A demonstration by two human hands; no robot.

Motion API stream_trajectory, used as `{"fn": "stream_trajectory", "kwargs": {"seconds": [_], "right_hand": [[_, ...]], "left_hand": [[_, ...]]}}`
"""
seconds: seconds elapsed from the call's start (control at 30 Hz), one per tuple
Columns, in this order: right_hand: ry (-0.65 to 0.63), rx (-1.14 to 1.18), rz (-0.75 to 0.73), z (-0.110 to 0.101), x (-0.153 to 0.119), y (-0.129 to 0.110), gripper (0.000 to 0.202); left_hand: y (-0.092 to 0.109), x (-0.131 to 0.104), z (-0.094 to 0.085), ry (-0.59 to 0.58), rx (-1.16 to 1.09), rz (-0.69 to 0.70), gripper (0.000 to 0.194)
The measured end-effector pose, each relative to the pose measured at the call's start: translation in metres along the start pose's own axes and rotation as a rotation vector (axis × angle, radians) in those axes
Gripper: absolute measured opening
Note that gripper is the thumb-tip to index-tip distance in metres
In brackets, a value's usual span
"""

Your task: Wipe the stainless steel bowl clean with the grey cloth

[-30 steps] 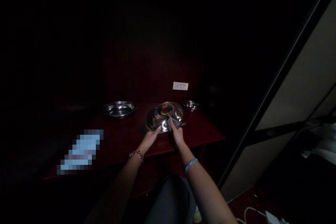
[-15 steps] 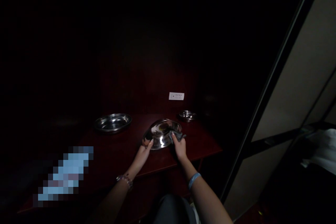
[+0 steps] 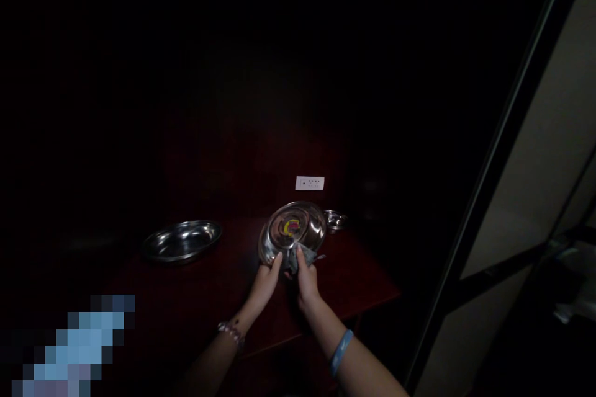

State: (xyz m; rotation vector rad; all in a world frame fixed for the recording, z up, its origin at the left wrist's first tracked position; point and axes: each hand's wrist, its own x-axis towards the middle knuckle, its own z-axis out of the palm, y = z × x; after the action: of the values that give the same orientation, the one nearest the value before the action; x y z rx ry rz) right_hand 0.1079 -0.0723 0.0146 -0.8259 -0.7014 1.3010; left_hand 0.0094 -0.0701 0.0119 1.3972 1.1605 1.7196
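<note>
A shiny round steel plate (image 3: 284, 218), with a yellow and red sticker at its middle, is held tilted up above the table. My left hand (image 3: 268, 282) grips its lower left rim, thumb on the face towards me. My right hand (image 3: 307, 279) is closed on a grey cloth (image 3: 305, 257) and presses it against the plate's lower rim, the thumb on top. The fingers behind the plate are mostly hidden.
On the dark red table (image 3: 354, 285) a wide steel dish (image 3: 184, 242) lies at the left. A small steel bowl (image 3: 336, 221) stands behind the held plate at the right. A white wall socket (image 3: 310, 183) is above. At the lower left is a pixelated light-blue patch (image 3: 79, 347).
The plate has been tilted up so that its sticker shows clearly. My right hand and the cloth have moved down and left along the rim, closer to my left hand. The view has shifted slightly.
</note>
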Motion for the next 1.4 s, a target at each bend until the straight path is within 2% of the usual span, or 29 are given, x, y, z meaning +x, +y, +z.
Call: {"fn": "stream_trajectory", "kwargs": {"seconds": [0.07, 0.17, 0.33, 0.47, 0.63, 0.77, 0.83, 0.9, 1.0, 1.07, 1.13, 1.27, 1.4], "right_hand": [[-0.046, -0.01, 0.058, -0.001, 0.008, 0.001, 0.041], [-0.106, -0.155, 0.06, -0.005, 0.03, 0.004, 0.043], [-0.051, -0.39, -0.142, -0.007, 0.072, 0.009, 0.043], [0.015, -0.46, -0.285, -0.004, 0.089, 0.017, 0.043], [0.116, -0.458, -0.353, 0.001, 0.087, 0.031, 0.049], [0.151, -0.468, -0.369, 0.0, 0.085, 0.038, 0.051], [0.162, -0.463, -0.354, -0.001, 0.084, 0.038, 0.051], [0.151, -0.439, -0.334, -0.001, 0.083, 0.038, 0.05], [0.098, -0.412, -0.247, 0.0, 0.079, 0.036, 0.052], [0.036, -0.403, -0.157, 0.0, 0.075, 0.035, 0.057], [-0.049, -0.385, -0.131, 0.0, 0.071, 0.034, 0.058], [-0.18, -0.438, -0.262, -0.002, 0.065, 0.032, 0.051], [-0.155, -0.521, -0.342, -0.006, 0.066, 0.029, 0.049]], "left_hand": [[0.0, 0.01, -0.001, 0.014, 0.027, -0.021, 0.047], [0.0, 0.026, -0.014, -0.047, 0.103, -0.029, 0.04], [0.004, 0.051, -0.045, -0.107, 0.189, 0.073, 0.032], [0.005, 0.064, -0.059, -0.145, 0.188, 0.097, 0.033], [-0.02, 0.069, -0.062, -0.092, 0.117, 0.005, 0.034], [-0.04, 0.062, -0.049, 0.07, -0.036, -0.108, 0.045], [-0.04, 0.055, -0.038, 0.094, -0.119, -0.083, 0.052], [-0.036, 0.048, -0.029, 0.053, -0.124, -0.066, 0.056], [-0.032, 0.041, -0.021, 0.026, -0.1, -0.055, 0.049], [-0.033, 0.039, -0.022, 0.052, -0.088, -0.082, 0.039], [-0.035, 0.04, -0.027, 0.109, -0.086, -0.111, 0.033], [-0.03, 0.042, -0.043, 0.179, -0.066, -0.114, 0.03], [-0.021, 0.042, -0.053, 0.206, 0.047, -0.173, 0.027]]}}
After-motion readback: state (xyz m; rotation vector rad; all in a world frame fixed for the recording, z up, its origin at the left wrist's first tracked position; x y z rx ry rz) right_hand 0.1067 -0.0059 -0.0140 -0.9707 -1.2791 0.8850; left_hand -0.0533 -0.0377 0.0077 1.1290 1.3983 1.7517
